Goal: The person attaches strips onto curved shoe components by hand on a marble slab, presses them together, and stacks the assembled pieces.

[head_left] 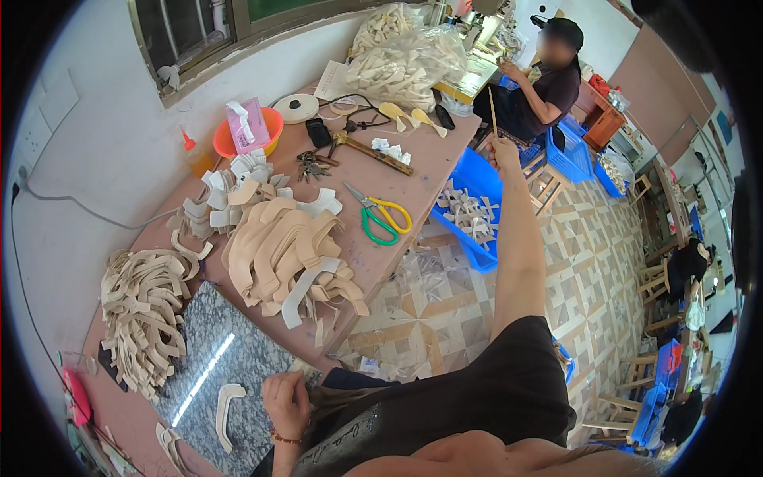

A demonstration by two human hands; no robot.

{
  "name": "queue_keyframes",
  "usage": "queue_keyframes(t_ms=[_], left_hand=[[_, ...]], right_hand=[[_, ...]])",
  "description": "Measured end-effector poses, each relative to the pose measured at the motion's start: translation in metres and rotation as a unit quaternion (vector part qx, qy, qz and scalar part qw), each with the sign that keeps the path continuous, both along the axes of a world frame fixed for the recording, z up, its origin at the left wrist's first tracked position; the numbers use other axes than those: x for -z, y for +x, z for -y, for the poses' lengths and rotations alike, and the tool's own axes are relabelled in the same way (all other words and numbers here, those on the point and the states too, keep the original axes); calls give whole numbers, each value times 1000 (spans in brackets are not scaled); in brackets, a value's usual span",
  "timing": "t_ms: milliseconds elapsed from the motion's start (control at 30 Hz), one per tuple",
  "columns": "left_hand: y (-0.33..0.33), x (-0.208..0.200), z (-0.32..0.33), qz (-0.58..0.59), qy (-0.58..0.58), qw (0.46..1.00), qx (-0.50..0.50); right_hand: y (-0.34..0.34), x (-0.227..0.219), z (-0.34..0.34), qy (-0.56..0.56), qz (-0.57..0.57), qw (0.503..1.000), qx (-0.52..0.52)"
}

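My right arm stretches out to the far right, and my right hand (504,153) is closed around a thin tan stick (493,111) that points upward. My left hand (286,404) rests with curled fingers by the near right edge of a speckled grey stone slab (262,343); nothing shows in it. Beside that hand, a single curved beige strip (226,415) lies on the slab. Beyond the slab is a heap of curved tan leather-like pieces (274,246), with another stacked pile (147,306) to the left.
Scissors (377,216) with green and yellow handles, a hammer (373,153) and keys (311,165) lie on the table. An orange bowl (270,127) holds a tissue pack. A blue bin (486,253) of pieces stands on the floor. A person (548,87) sits at a lit machine.
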State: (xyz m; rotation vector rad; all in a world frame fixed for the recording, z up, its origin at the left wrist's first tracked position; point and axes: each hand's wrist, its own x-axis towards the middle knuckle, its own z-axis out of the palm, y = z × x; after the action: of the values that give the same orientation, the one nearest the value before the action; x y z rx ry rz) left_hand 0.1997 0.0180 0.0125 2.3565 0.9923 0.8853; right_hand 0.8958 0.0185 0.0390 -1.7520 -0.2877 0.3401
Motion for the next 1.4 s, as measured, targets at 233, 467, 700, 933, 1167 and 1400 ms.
queue_keyframes(t_ms=[233, 467, 700, 933, 1167, 1400], left_hand=[[-1, 0, 0, 5, -1, 1000, 0], [-2, 1, 0, 9, -1, 1000, -2], [-1, -2, 1, 9, 2, 1000, -1], [1, -4, -1, 7, 2, 1000, 4], [0, 1, 1, 22, -2, 1000, 1], [-20, -24, 7, 89, -77, 992, -54]], right_hand=[[-4, 5, 3, 10, -14, 1000, -8], [-17, 9, 1, 29, -15, 999, -18], [-41, 15, -9, -27, 11, 998, -48], [-167, 100, -69, -135, 310, 920, -196], [-289, 91, -82, -266, 411, 859, -152], [-310, 114, -91, -206, 436, 865, -136]])
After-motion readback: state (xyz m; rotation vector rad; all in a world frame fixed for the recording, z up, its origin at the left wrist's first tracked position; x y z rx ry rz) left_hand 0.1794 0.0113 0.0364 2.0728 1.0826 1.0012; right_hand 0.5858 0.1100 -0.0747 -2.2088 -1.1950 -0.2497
